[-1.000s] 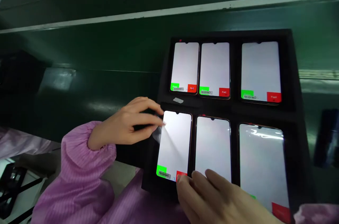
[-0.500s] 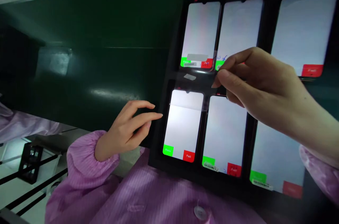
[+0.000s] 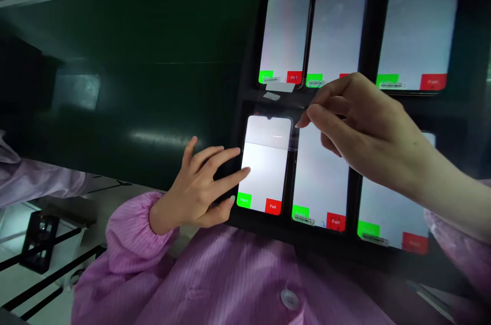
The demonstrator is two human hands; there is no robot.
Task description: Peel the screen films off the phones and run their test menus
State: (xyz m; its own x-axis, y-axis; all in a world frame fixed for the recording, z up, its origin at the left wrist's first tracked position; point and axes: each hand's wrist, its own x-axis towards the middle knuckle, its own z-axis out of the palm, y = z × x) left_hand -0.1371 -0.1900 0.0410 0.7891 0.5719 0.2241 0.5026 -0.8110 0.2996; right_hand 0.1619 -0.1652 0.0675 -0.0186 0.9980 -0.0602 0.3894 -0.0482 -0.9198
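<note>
1. On the black tray (image 3: 245, 212), at its near left corner, the left hand (image 3: 203, 187) now lies with open, spread fingers on the lit phone (image 3: 266, 164); half a second ago this hand hovered beside the tray edge without touching the screen.
2. Its fingertip rests on the left side of the white screen, just above the green square, and the thumb is near the lower left corner of the phone.
3. The right hand (image 3: 360, 130) has come slightly lower and stays pinched closed on a thin clear film (image 3: 286, 133) that stretches over the top part of the same phone.
4. The view has also shifted a little, so the far row of phones sits higher in the picture.
5. The tray stands on a dark green tabletop (image 3: 146, 84) with a pale stripe along its far edge; the room is dim.
6. Six phones fill the tray in two rows of three, all with white screens.
7. Each screen shows a green square and a red square at its bottom.
8. A small grey tab (image 3: 272, 95) lies on the tray between the two rows.
</note>
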